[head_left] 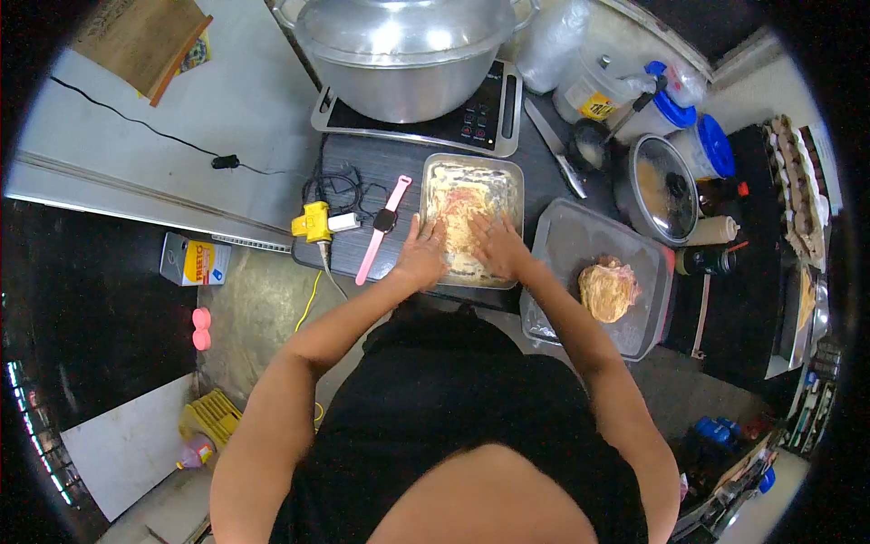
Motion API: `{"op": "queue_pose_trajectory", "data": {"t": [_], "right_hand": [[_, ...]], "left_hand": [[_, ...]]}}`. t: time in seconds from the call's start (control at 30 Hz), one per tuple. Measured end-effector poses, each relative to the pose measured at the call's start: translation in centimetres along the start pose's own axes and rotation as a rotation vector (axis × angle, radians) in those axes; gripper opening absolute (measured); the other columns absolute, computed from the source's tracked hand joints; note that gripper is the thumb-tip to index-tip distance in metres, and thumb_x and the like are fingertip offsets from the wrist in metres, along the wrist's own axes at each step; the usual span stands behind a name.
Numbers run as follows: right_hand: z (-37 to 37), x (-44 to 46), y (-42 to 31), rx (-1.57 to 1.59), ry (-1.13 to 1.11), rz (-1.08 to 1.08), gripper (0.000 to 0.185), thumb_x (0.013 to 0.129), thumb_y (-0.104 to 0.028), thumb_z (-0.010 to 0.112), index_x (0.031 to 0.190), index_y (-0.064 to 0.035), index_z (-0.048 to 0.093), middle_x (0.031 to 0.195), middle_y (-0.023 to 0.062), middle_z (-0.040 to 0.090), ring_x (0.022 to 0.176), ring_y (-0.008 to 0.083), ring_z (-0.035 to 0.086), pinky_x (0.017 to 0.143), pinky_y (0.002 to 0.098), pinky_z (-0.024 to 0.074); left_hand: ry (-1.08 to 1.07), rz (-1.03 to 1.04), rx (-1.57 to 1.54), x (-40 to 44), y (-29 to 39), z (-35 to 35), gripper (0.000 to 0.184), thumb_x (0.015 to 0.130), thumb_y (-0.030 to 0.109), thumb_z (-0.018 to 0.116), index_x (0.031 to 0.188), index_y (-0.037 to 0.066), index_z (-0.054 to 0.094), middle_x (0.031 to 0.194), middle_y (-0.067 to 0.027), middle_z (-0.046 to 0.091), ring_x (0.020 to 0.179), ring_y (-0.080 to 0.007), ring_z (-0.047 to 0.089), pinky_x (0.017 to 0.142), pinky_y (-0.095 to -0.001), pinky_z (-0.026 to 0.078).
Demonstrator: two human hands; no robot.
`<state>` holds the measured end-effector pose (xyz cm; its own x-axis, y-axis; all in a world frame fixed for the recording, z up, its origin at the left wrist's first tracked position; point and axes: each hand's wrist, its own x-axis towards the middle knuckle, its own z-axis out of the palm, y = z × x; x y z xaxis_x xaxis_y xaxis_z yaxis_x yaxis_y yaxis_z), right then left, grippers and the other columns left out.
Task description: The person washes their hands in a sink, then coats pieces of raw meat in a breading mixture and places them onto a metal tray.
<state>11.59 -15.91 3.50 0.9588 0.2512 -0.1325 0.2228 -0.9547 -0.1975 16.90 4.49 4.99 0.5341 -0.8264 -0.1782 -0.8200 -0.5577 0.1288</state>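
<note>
A rectangular metal tray (472,163) lies on the dark counter, with pale flour or breading spread inside and a flattened pinkish piece of food (460,201) in it. My left hand (422,254) rests at the tray's left side, fingers spread and pointing up the tray. On the right side of the tray, my right hand (498,247) presses flat with its fingers apart. To the right, a clear plastic bin (564,238) holds a coated, pale yellow piece of food (608,289).
Behind the tray, a large lidded pot (399,77) stands on an induction cooker (485,118). A pink-strapped watch (384,220) and yellow adapter (313,223) lie left. A knife (555,148), a lidded steel pot (657,190) and blue-lidded tubs (716,147) are at right.
</note>
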Motion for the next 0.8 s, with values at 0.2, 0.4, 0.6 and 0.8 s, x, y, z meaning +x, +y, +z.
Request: {"op": "queue_pose_trajectory", "data": {"t": [0.2,0.4,0.6,0.8], "right_hand": [[-2.1,-0.6,-2.5,0.034,-0.003,0.046,0.056,0.088,-0.033,0.042,0.132,0.0007,0.033,0.137,0.0179,0.034,0.129,0.0296,0.028,0.106,0.0495,0.0143],[0.3,-2.3,-3.8,0.150,0.005,0.109,0.052,0.087,-0.028,0.043,0.130,0.0011,0.036,0.135,0.0184,0.035,0.128,0.0313,0.029,0.106,0.0501,0.0174],[0.0,-2.5,-2.7,0.165,0.112,0.096,0.049,0.081,-0.021,0.050,0.124,0.0017,0.042,0.127,0.0194,0.043,0.121,0.0330,0.038,0.103,0.0525,0.0217],[-0.9,0.6,1.0,0.383,0.337,0.300,0.044,0.071,-0.001,0.052,0.115,0.0026,0.050,0.113,0.0258,0.050,0.109,0.0380,0.047,0.094,0.0390,0.0385]], "left_hand": [[0.063,-0.027,-0.014,2.4,0.1,-2.0,0.041,0.082,0.028,0.050,0.107,-0.003,0.057,0.118,-0.0208,0.050,0.113,-0.0324,0.045,0.104,-0.0490,0.020],[0.243,-0.054,-0.009,5.1,-1.0,-0.9,0.035,0.082,0.020,0.045,0.106,-0.002,0.057,0.110,-0.0183,0.054,0.105,-0.0303,0.049,0.090,-0.0441,0.033],[0.204,-0.133,0.108,9.2,-2.3,0.0,0.038,0.084,0.024,0.043,0.108,-0.001,0.058,0.110,-0.0160,0.054,0.111,-0.0275,0.043,0.090,-0.0422,0.031],[-0.010,-0.086,-0.165,9.6,-2.8,-3.4,0.026,0.080,0.020,0.055,0.101,0.005,0.060,0.100,-0.0165,0.060,0.101,-0.0287,0.054,0.087,-0.0412,0.038]]}}
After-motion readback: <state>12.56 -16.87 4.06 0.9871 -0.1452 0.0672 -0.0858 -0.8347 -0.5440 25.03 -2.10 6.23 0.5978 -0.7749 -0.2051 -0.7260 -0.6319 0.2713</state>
